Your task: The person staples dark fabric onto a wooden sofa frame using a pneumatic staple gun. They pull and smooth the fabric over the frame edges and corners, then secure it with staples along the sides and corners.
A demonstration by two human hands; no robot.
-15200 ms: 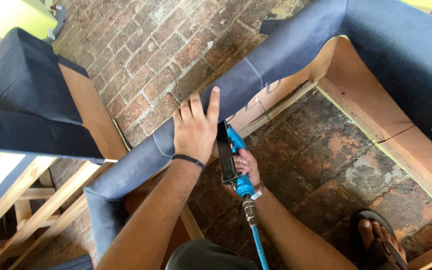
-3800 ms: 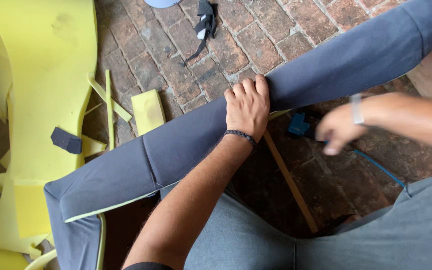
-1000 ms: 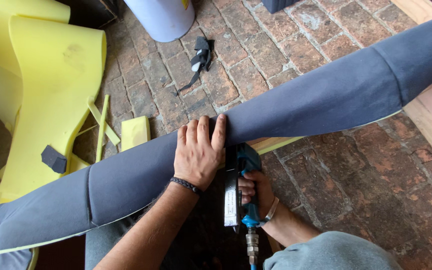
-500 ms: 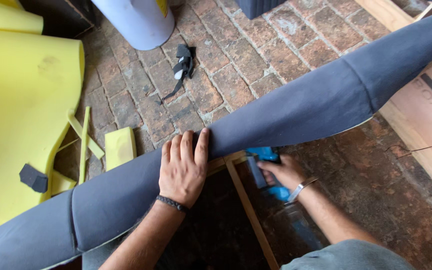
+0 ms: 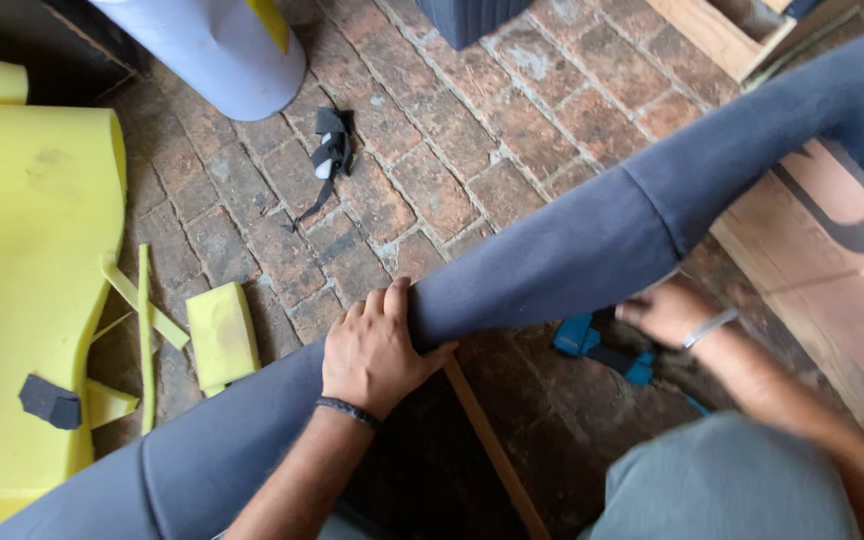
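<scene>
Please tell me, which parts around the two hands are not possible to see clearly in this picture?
- Head view: blue tool, mostly hidden by the padded grey rail and blurred.
- Right hand: motion-blurred, grip unclear.
- Left hand: palm hidden against the fabric.
- Wooden slat: cut off by the bottom edge.

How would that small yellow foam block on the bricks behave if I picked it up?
The yellow foam block would probably feel very light and squash under the fingers, like the big foam sheet beside it. It lies flat on the brick floor, so it is unlikely to roll.
</scene>
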